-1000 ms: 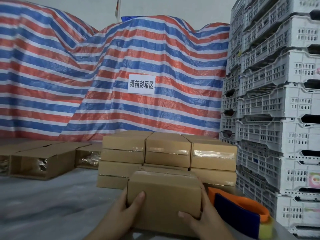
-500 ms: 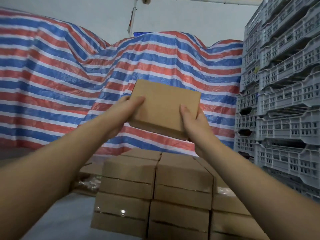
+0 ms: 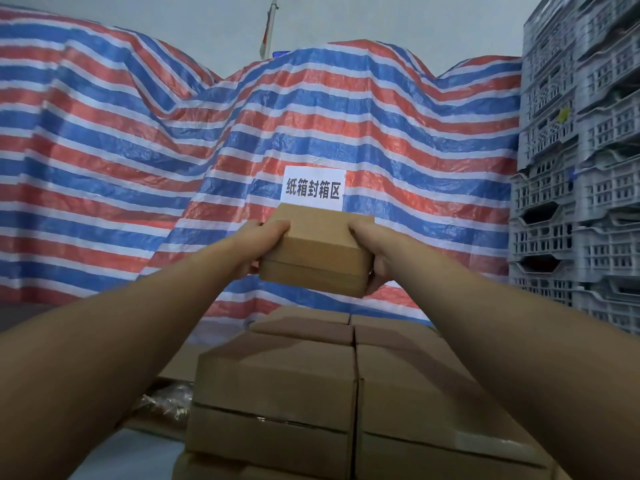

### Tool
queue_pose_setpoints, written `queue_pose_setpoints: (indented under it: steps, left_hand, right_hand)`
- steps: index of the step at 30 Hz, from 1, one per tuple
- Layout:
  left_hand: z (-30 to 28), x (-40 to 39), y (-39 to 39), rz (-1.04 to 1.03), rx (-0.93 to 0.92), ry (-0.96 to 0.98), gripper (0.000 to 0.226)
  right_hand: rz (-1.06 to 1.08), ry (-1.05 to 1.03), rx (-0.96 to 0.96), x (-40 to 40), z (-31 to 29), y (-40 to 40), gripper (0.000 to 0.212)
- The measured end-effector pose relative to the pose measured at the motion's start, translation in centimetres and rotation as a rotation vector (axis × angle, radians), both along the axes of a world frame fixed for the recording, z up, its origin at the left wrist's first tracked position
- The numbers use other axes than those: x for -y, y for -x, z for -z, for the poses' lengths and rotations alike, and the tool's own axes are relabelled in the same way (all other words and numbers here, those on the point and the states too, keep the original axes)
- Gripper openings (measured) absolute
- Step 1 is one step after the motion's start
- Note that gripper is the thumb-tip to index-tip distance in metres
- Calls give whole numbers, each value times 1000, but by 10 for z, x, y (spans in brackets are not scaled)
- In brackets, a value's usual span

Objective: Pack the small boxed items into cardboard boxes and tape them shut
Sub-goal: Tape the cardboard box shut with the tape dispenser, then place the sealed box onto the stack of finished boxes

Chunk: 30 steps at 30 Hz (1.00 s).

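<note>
**A:** What are the hands doing?

**B:** The left hand [image 3: 266, 244] grips the left end of a closed cardboard box [image 3: 318, 251], thumb curled over the top edge, fingers hidden behind. The right hand [image 3: 372, 254] grips the right end the same way, its fingers wrapping underneath. Both arms reach straight forward, and the box is held in the air between the two hands.

**A:** Where is that box relative to everything else?

**B:** It hangs above the far end of a stack of sealed boxes [image 3: 277, 393], apart from it. The stack sits in tidy rows, at least two layers high, and clear tape glints along some seams.

**A:** How would the box handle?

**B:** Judging by the square corners, it is stiff corrugated card, dry and easy to hold. The person carries it at arm's length, so it is probably not heavy, though weight cannot be read for certain here. The two short ends are the natural hold.

**A:** What surrounds this?

**B:** Behind hangs a striped tarpaulin [image 3: 138, 150] in red, blue and white, with a white paper sign [image 3: 313, 187] printed in Chinese. Grey plastic crates [image 3: 578, 168] are stacked tall on the right.
</note>
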<state>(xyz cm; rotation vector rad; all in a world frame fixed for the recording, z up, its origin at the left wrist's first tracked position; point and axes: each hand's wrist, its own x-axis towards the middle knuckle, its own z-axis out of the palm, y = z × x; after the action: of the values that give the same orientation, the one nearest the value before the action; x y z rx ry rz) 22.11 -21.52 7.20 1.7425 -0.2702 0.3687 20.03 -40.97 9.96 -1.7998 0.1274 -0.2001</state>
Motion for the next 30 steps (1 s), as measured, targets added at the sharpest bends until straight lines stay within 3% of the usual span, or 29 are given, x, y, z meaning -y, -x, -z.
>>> queue_pose_setpoints:
  steps: [9, 18, 23, 26, 30]
  left_hand:
    - [6, -6, -46, -90, -115, -51, 51]
    - [42, 5, -59, -83, -247, -132, 65]
    - [45, 10, -52, -91, -297, -156, 70]
    - [43, 11, -47, -93, -313, -165, 73]
    - [40, 9, -39, -74, -302, -176, 73]
  right_hand:
    - [-83, 101, -158, 0, 2, -43, 22]
    - [-13, 260, -300, 7, 32, -58, 48]
    - [43, 388, -273, 9, 43, -55, 45]
    - [104, 490, -225, 7, 43, -49, 57]
    - [181, 469, -93, 5, 39, -34, 65]
